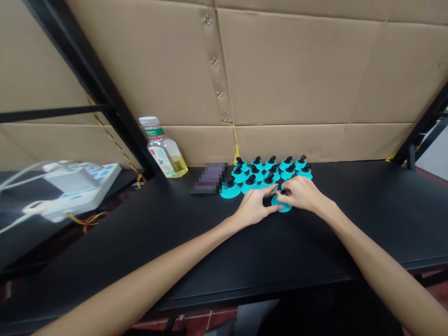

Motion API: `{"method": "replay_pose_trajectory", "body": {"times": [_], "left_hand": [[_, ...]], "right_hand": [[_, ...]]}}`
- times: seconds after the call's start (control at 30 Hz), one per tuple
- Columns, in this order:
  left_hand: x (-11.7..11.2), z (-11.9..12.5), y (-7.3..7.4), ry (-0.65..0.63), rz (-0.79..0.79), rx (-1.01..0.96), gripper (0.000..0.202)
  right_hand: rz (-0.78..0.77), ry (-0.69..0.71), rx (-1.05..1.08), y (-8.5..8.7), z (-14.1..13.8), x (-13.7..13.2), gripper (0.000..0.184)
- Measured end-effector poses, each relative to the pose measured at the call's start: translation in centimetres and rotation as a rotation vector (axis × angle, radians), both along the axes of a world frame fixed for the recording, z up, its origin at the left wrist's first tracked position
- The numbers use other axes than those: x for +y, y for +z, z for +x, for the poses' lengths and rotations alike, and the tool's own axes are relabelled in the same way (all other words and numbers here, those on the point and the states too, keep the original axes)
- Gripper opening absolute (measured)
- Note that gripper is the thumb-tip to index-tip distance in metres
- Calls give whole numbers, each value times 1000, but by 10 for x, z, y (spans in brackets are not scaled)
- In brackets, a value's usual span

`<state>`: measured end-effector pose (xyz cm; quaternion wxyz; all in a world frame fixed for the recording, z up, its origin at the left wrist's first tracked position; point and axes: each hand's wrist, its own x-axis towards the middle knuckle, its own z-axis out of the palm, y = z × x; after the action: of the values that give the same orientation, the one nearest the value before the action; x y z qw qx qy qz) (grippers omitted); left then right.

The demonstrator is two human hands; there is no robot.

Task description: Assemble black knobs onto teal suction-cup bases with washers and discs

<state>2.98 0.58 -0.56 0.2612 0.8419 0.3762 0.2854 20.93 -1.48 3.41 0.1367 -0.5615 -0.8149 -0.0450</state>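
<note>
One turquoise cap [285, 208] needs a steady base, I'd say: keep it flat w/ my L hand [254, 205], keep pressure from my R hand [303, 192] light & in line w/ the black spout [283, 192], no tilt. Cap's on the black table [196, 261] btwn both hands, just on the near side of the similar caps [250, 187]. L's clamped round its left side, thumb near, fingers far; R curls over from the right, can't tell if pinched tight.
</note>
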Motion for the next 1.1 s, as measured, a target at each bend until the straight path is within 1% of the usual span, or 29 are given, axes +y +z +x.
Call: {"method": "replay_pose_trajectory", "body": {"times": [0.17,0.27,0.37,0.47,0.53,0.6,0.67,0.77,0.83,0.93,1.1], "left_hand": [[2,-1,-4,1,-53,-52,79],[4,-1,-6,-5,-49,-71,78],[4,-2,-6,-1,-53,-68,78],[4,-2,-4,-2,-73,-51,79],[4,-3,-4,-2,-85,-48,81],[4,-3,-4,-1,-88,-53,84],[4,-3,-4,-10,-82,-60,86],[3,-2,-4,-24,-76,-72,86],[3,-2,-4,-23,-71,-70,84],[4,-2,-4,-14,-63,-55,81],[5,-1,-5,-7,-73,-58,83]], "right_hand": [[5,-47,-34,-3,-4,1,29],[34,-50,-26,-4,-5,0,38],[51,-25,-2,-3,-3,-2,50],[4,15,39,3,3,-4,52],[-39,12,79,8,10,-6,50],[-85,35,153,13,17,-7,41],[-145,119,266,16,23,-6,29],[-248,260,403,13,28,-3,29],[-293,300,426,11,27,-1,26],[-296,290,395,8,23,-1,21],[-206,213,284,10,15,-1,9]]}}
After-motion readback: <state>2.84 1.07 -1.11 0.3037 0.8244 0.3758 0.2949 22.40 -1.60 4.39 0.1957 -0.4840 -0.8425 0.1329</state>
